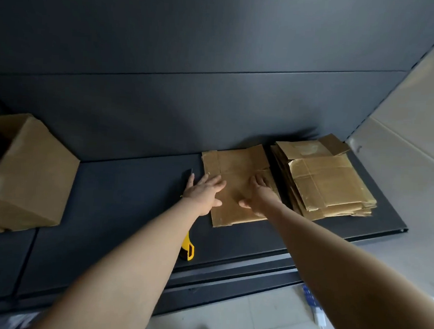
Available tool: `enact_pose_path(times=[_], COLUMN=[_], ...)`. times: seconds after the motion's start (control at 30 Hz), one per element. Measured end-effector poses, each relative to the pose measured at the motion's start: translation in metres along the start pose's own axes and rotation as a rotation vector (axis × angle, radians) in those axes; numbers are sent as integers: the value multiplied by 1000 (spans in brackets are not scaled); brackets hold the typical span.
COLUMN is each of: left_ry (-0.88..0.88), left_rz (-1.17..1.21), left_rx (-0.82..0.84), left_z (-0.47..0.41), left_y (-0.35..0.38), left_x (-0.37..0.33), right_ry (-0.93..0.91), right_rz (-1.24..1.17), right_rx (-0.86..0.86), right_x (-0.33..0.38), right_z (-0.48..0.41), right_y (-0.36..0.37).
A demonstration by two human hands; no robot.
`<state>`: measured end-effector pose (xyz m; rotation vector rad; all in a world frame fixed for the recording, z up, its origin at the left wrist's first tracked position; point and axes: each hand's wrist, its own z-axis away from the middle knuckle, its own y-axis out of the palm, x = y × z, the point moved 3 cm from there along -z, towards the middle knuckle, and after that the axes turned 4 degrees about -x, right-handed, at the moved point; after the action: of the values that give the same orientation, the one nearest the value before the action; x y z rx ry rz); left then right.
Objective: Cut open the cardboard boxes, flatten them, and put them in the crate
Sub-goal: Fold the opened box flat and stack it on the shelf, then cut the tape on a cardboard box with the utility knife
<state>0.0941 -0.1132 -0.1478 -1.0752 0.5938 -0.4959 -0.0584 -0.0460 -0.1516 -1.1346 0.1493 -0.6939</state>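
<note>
Both of the person's hands lie flat on one flattened cardboard box [234, 188] on a dark shelf [122, 201]. The left hand [205, 193] presses palm down on the sheet's left edge, fingers spread and loose, gripping nothing; its outer fingers reach past the cardboard onto the shelf. The right hand [259, 195] rests palm down on the sheet's right part, also spread and unclenched, thumb pointing toward the left hand. Bare cardboard shows between the two hands.

Just beyond the right hand's outer side sits a stack of flattened boxes [324, 181], taped and glossy on top, its edge touching or overlapping the pressed sheet. Near the left forearm, on the body side of the left hand, a yellow box cutter [189, 249] lies on the shelf, partly hidden under the arm. A small dark object [188, 175] lies just past the left hand's fingertips; what it is cannot be told. Well out to the left of the left hand stands an uncut cardboard box [29, 175], tilted, still in its folded-up shape. Below the shelf's front edge, pale floor tiles [265, 317] show under the right forearm.
</note>
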Motion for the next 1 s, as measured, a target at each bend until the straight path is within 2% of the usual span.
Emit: enact_pose_path(times=[0.07, 0.17, 0.27, 0.5, 0.6, 0.83, 0.93, 1.0], left_ry=[-10, -9, 12, -40, -31, -102, -244, -411], left_rz=[-25, 110, 256, 429, 381, 73, -119, -157], left_rx=[-77, -182, -192, -214, -338, -811, -930, -940], left_z=[5, 20, 41, 75, 95, 164, 196, 217], left_y=[0, -3, -7, -38, -59, -106, -114, -118], left_x=[-4, -3, 7, 30, 49, 130, 170, 191], right_ry=[3, 0, -34, -109, -157, -275, -254, -183], right_rz=[4, -9, 5, 24, -27, -97, -92, -63], right_rx=[-19, -79, -147, -295, -304, -185, -147, -124], right_x=[-1, 2, 6, 39, 73, 164, 185, 190], right_z=[4, 12, 25, 56, 70, 91, 97, 99], right_y=[1, 0, -8, -36, -44, -29, -13, 2])
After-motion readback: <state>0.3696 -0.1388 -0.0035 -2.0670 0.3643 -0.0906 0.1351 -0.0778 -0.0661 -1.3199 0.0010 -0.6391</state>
